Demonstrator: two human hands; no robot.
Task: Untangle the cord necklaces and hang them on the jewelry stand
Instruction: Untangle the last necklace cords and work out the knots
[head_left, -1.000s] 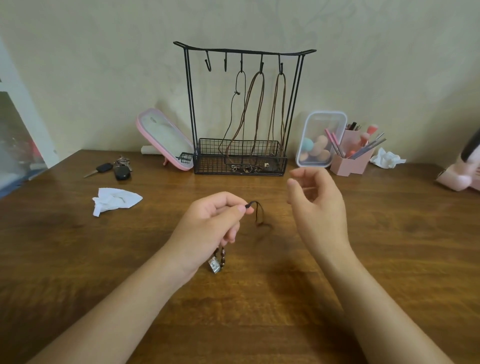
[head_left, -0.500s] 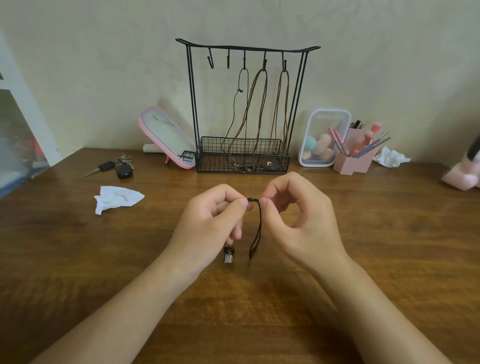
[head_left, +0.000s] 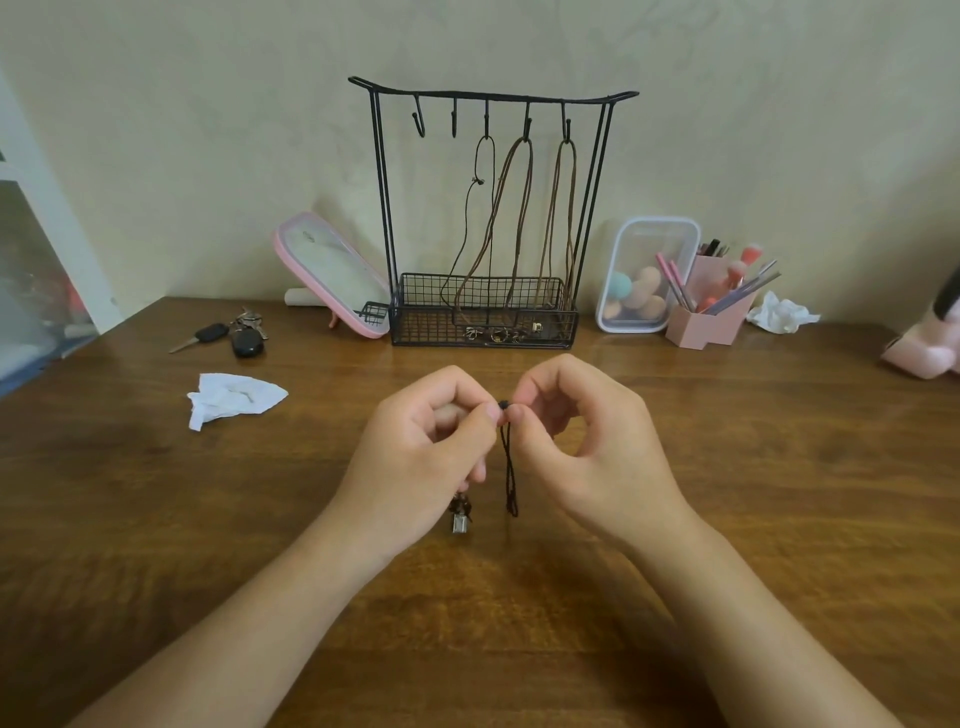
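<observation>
Brought together in front of the jewelry stand (head_left: 488, 218), short of its basket: left hand (head_left: 421, 457) and right hand (head_left: 587, 447), each pinching the top of the dark cord necklace (head_left: 509, 467) between thumb and forefinger, fingertips nearly touching. A second ago gripped by the left alone, with the right open and apart; half a second ago already met, grip much the same since. Below the pinch, a short doubled loop; under the left palm, a metal pendant (head_left: 461, 519), probably on the same cord, though hidden by fingers. Judged as loosening a knot, hanging not yet begun. On the stand, three cords (head_left: 519, 218) hung, two hooks (head_left: 420, 122) free.
</observation>
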